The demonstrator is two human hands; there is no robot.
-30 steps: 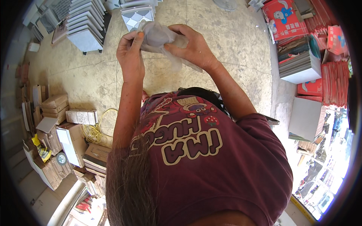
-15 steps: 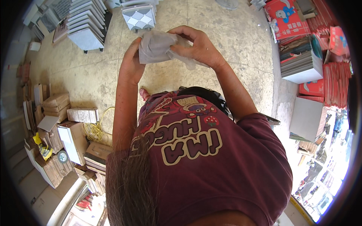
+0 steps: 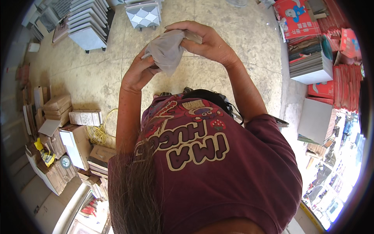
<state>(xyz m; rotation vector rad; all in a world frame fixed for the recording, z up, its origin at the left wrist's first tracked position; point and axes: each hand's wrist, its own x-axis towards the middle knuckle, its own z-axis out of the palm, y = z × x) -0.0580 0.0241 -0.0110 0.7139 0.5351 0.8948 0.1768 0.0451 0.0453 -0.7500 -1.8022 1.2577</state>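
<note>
A crumpled piece of thin, whitish, see-through plastic (image 3: 166,50) is held up in front of my body; whether it is a bag or a sheet I cannot tell. My left hand (image 3: 138,72) grips its left side, with fingers closed on the bunched film and partly hidden behind it. From the right, my right hand (image 3: 210,43) pinches the plastic's upper right part between thumb and fingers. A pointed fold of the film hangs down between the two hands.
Racks of upright tiles (image 3: 89,29) stand at the far left, beside a patterned tile stack (image 3: 143,16). Cardboard boxes (image 3: 58,105) and a coiled yellow cord (image 3: 97,134) lie at left. Red cartons (image 3: 298,19) and stacked panels (image 3: 311,70) line the right side.
The plastic has gone from a wider, flatter shape to a tighter bunch with a hanging point. My left hand has turned, bringing its fingers round the front of the film.
</note>
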